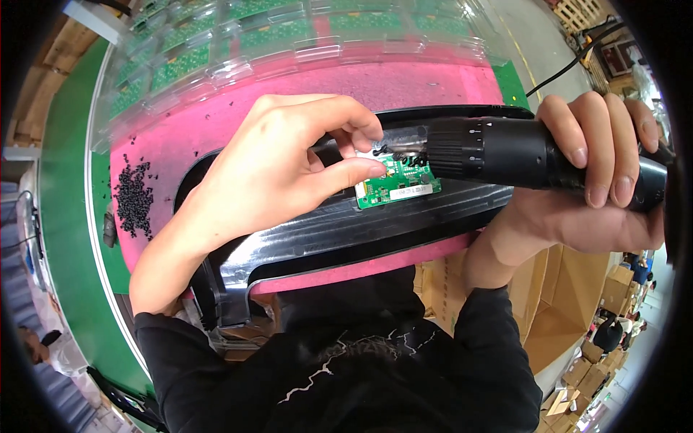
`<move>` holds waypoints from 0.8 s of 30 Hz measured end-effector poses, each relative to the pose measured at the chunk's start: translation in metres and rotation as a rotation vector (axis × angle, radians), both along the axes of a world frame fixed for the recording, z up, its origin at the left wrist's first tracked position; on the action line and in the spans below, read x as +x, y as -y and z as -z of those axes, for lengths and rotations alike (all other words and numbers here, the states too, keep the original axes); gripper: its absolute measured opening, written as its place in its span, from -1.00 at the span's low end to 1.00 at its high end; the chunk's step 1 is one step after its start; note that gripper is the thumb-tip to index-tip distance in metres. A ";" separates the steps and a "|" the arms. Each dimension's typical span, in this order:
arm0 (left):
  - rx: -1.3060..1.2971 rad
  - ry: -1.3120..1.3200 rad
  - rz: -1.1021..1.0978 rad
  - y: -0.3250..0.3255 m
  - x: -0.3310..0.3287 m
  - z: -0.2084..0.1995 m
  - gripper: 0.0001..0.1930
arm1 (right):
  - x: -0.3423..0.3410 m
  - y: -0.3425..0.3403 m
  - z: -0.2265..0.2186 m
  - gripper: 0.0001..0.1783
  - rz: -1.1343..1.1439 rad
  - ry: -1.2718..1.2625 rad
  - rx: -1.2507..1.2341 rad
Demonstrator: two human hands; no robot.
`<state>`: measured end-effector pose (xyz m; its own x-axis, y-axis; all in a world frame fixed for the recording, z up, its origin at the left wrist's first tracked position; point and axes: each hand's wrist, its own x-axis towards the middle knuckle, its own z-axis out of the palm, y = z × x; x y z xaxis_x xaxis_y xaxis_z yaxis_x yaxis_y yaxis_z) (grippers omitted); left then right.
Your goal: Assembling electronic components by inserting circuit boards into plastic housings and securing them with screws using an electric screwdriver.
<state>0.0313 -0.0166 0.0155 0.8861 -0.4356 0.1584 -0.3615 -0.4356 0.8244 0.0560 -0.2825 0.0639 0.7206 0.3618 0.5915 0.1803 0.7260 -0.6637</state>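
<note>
My right hand [595,155] is wrapped round a thick black electric screwdriver [520,151], which lies almost level and points left. Its tip end covers the upper right corner of a small green circuit board [397,189]. That board sits on a long, glossy black plastic housing [310,245]. At the board's upper left, my left hand [296,155] has its fingers curled, thumb and forefinger close together. Tiny dark pieces [379,150] show by those fingertips; whether they are gripped is unclear. A strip with a white label runs along the board's lower edge.
A pink mat [281,90] lies under the housing on a green table [65,187]. Small black screws [134,198] are heaped at the left. Clear plastic trays [289,43] with green boards stand along the far side. A cardboard box [563,289] is open at the lower right.
</note>
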 end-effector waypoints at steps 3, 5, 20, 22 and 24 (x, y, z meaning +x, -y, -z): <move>-0.002 0.085 0.046 -0.001 0.002 0.002 -0.82 | -0.003 -0.004 0.001 -0.58 -0.002 -0.002 -0.058; 0.020 0.134 0.076 -0.001 0.002 0.004 -0.85 | -0.006 -0.014 0.007 -0.57 0.024 -0.036 0.100; 0.065 0.127 0.383 -0.004 0.007 0.017 -0.89 | 0.009 -0.019 0.014 -0.40 0.181 -0.025 -0.348; 0.178 0.118 0.444 -0.005 0.006 0.017 -0.89 | 0.012 -0.021 0.016 -0.42 0.163 0.041 -0.384; 0.209 0.090 0.438 -0.005 0.005 0.016 -0.89 | 0.010 -0.030 0.019 -0.43 0.130 0.070 -0.397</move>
<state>0.0361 -0.0118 -0.0002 0.5993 -0.7949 0.0948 -0.6132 -0.3797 0.6927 0.0664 -0.2527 0.0446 0.7384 0.4800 0.4736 0.3082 0.3844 -0.8702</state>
